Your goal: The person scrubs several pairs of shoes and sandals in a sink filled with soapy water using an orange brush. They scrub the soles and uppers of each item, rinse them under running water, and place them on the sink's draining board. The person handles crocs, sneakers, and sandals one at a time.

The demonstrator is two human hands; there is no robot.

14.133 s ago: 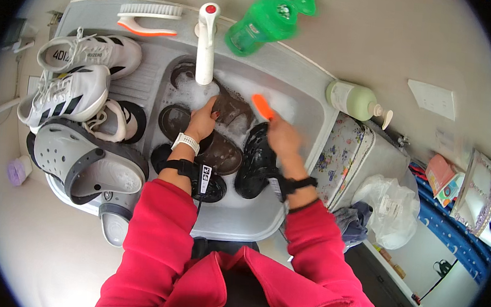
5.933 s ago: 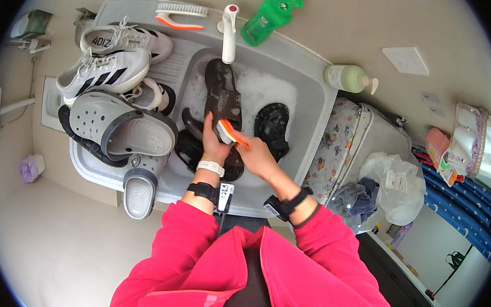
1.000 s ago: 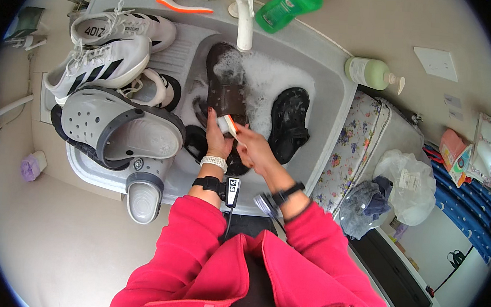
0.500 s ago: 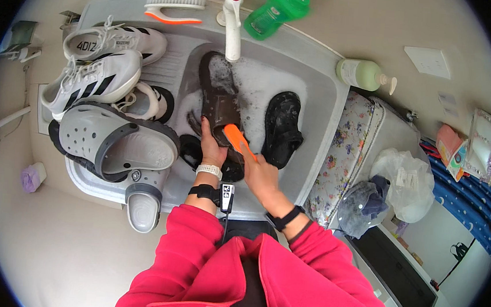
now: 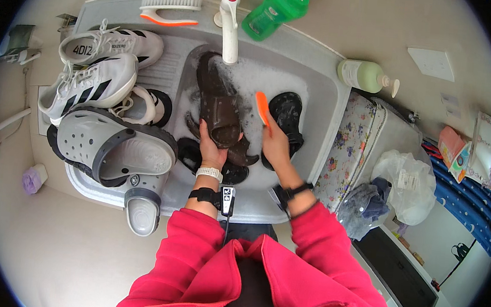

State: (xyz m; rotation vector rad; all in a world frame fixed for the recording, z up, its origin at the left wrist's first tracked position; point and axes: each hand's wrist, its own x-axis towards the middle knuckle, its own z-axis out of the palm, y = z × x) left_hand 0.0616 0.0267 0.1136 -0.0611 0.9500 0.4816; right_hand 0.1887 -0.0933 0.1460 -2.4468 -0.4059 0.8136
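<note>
A wet brown slide sandal (image 5: 219, 108) is tilted up over the soapy sink, its far end below the tap. My left hand (image 5: 211, 149) is closed around its near end. My right hand (image 5: 276, 147) grips an orange-backed brush (image 5: 262, 107), held apart from the sandal on its right; the bristles are hidden. Behind the right hand, a black clog (image 5: 286, 117) lies in suds. Another dark shoe (image 5: 188, 152) and a second brown piece (image 5: 242, 153) show partly under the sandal and my left hand.
White sneakers (image 5: 98, 87) and grey clogs (image 5: 113, 146) are piled on the sink's left side. Along the back stand a white-and-orange brush (image 5: 169, 20), the tap (image 5: 230, 34) and a green bottle (image 5: 276, 14). A pump bottle (image 5: 358, 74) stands right, above a flowered cover (image 5: 347, 144).
The brush in my right hand has lifted off the sandal's near end and moved right and farther away. My left hand still holds the sandal, now turned slightly.
</note>
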